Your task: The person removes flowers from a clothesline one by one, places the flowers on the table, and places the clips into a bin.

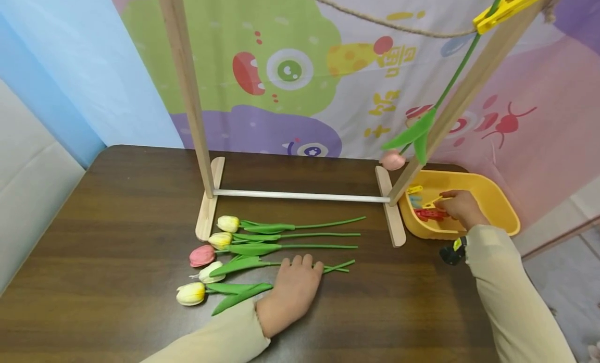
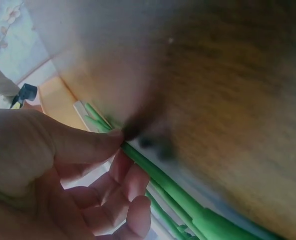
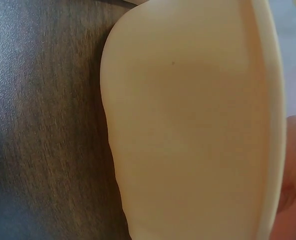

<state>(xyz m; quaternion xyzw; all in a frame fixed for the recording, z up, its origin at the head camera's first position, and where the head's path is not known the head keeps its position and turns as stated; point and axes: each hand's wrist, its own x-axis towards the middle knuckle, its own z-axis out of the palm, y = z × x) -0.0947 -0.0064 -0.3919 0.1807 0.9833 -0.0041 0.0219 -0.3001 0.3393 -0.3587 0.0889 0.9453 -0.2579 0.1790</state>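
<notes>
Several artificial tulips lie side by side on the table, with a pink tulip (image 1: 202,255) among white and yellow heads. My left hand (image 1: 292,287) rests over the stems of the nearest two, a white tulip (image 1: 212,273) and a yellow tulip (image 1: 191,293). In the left wrist view, thumb and forefinger pinch a green stem (image 2: 157,175); which tulip it belongs to I cannot tell. My right hand (image 1: 461,207) reaches into a yellow basin (image 1: 497,196), fingertips around the end of a yellow clothespin (image 1: 430,203). Red clothespins (image 1: 428,214) lie just below it.
A wooden frame post (image 1: 189,92) stands on the left, joined by a white bar (image 1: 300,196) to another. A rope (image 1: 375,22) sags between them. On it, a yellow clothespin (image 1: 511,9) holds a pink tulip (image 1: 392,160) head down. A printed cloth (image 1: 290,118) hangs behind.
</notes>
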